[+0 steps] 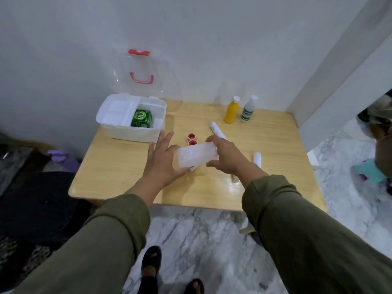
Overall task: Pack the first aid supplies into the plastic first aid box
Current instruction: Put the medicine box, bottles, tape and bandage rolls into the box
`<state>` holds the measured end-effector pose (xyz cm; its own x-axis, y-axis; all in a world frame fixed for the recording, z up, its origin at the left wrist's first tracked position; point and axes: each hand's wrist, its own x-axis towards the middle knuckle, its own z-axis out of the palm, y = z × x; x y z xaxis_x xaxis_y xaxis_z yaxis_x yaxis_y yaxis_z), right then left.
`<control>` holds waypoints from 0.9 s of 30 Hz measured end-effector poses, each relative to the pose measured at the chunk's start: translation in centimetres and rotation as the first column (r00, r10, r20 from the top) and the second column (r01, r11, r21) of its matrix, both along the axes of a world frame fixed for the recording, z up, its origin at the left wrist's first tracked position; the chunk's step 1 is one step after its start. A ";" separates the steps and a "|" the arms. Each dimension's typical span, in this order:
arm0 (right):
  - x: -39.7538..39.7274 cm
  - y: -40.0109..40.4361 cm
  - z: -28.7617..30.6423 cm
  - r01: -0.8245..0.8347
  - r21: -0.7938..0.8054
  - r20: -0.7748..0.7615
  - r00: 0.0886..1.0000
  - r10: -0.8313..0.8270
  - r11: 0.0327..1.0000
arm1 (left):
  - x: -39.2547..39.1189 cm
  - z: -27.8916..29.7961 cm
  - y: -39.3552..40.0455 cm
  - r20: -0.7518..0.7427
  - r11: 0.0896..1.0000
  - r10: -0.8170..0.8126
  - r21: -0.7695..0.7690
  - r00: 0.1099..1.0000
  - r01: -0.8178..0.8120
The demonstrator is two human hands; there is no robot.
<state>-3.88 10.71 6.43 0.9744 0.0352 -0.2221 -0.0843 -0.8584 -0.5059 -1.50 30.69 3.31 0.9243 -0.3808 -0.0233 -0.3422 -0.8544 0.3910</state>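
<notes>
Head view: a pale wooden table [265, 145] stands in a white-walled corner over marbled floor. My right hand [228, 159] grips a soft white packet [197, 155]; my left hand [162, 160] lies spread against it. Two red-cored tape rolls [192, 139], two bottles [239, 109], and the open plastic box [129, 118] holding one green carton [141, 118].

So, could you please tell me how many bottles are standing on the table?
2: the yellow bottle and the white bottle stand side by side near the table's far edge. None seems hidden.
</notes>
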 end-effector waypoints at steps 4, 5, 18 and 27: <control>2.3 2.3 2.4 0.089 0.116 0.022 0.995 -0.092 0.989 | 2.9 2.1 2.6 0.030 1.000 0.008 0.003 1.000 -0.008; 3.1 2.9 2.9 0.105 0.116 0.026 0.994 -0.108 0.988 | 3.8 2.5 3.2 0.032 1.000 0.012 0.007 0.999 -0.013; 12.3 9.6 3.6 0.192 0.169 0.051 0.978 -0.203 0.967 | 14.8 3.0 11.9 -0.067 0.982 0.156 0.115 0.985 -0.148; 15.5 11.2 2.1 0.193 0.121 -0.055 0.981 -0.188 0.974 | 18.2 1.1 14.2 -0.221 0.981 0.172 0.126 0.960 -0.146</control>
